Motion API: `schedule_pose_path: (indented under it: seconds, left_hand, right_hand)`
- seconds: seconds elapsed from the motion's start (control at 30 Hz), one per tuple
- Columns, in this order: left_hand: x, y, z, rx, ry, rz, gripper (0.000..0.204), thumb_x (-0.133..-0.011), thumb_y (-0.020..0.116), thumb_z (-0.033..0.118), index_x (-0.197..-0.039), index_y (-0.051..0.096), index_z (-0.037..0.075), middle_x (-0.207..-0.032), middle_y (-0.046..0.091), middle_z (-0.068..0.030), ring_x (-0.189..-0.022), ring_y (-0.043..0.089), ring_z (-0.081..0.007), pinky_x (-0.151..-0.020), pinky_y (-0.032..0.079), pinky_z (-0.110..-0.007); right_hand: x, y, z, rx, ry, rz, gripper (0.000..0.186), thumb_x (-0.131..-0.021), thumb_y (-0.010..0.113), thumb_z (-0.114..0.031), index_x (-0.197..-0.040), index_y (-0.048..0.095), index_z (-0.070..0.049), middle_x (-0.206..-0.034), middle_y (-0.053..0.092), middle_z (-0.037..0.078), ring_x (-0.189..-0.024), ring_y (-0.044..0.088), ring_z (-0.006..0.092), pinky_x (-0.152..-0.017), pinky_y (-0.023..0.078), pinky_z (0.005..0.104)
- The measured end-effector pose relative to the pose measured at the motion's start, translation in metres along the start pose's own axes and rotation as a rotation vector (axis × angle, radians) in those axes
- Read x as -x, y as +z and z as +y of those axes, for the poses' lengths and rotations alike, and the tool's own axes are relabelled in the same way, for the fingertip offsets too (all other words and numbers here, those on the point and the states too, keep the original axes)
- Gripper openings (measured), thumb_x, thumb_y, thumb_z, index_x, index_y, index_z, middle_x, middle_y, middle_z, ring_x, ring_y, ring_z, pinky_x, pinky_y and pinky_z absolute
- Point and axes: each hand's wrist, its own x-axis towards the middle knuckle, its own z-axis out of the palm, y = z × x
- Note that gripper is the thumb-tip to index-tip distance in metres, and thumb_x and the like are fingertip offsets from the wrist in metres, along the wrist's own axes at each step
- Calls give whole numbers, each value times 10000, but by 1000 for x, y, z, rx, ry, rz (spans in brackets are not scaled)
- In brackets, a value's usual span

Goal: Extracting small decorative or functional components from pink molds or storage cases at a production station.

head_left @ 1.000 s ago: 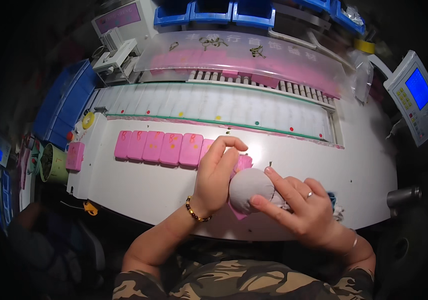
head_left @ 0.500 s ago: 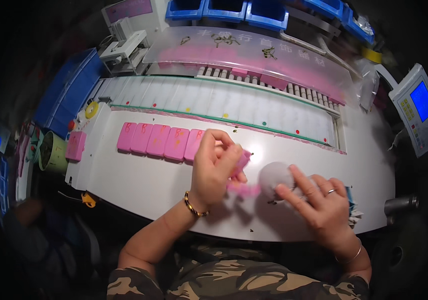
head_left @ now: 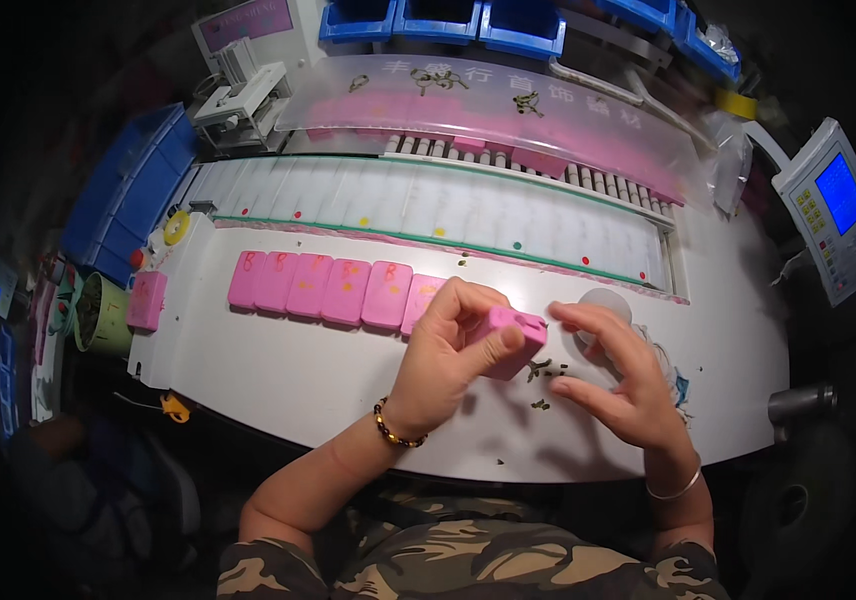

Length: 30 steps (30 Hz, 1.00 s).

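Observation:
My left hand [head_left: 448,345] is closed around a pink rubber mould block [head_left: 520,335], tilted up above the table, with a notch in its upper edge. My right hand [head_left: 616,372] is just to the right of it, thumb and fingers spread apart and nothing visible between them. Behind the right fingers lies a whitish round bundle [head_left: 605,303], partly covered by that hand. Small dark metal bits [head_left: 539,371] are scattered on the white table below the block. To the left stretches a row of several pink blocks [head_left: 348,290] with red marks; the left hand partly hides its right end.
A long tray with a green edge [head_left: 368,232] crosses the table's back, below a translucent cover [head_left: 488,105] holding metal pieces. At right stands a control panel [head_left: 833,215] with a blue screen. Blue bins [head_left: 523,30] hang above. Another pink block [head_left: 146,300] rests at the left.
My right hand has come off the whitish round bundle, which now lies farther back. The left hand has turned the pink block upward, and more of it shows.

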Motion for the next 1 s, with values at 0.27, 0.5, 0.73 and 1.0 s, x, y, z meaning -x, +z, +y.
schedule_pose_path:
  seconds: [0.27,0.5,0.73,1.0]
  left_hand:
    - [3,-23,19,-239,99,-287,354,-762,793,25,-1013,547,72,-1095,537,-47,-1071,550,-128,-965,438,-301]
    - [-21,-42,54,-37,-269,-542,404,-726,798,-22,-1054,569,43,-1118,589,-66,-1000,598,-148,-857,520,-322]
    - [-98,-167,77,-1434,316,364,292,-696,782,157,-888,636,-8,-928,646,-113,-846,631,-201,-769,509,-313]
    - [-109,-193,81,-1714,325,491,301,-736,776,216,-947,677,25,-1035,617,-145,-919,618,-292,-818,499,-362]
  right_hand:
    - [-22,17,-1,-140,-146,12,220,-766,771,-96,-944,668,-16,-866,662,77,-794,628,173,-702,472,285]
    - [-43,19,9,-493,-117,-103,309,-814,720,-83,-1103,640,-12,-1076,631,46,-930,569,122,-733,453,265]
    - [-75,58,29,290,-296,-66,698,-769,763,-193,-1361,442,-9,-1257,528,172,-1159,512,323,-956,435,409]
    - [-88,101,29,369,-215,-204,857,-677,832,-259,-1339,405,78,-1203,516,237,-1111,496,389,-934,445,438]
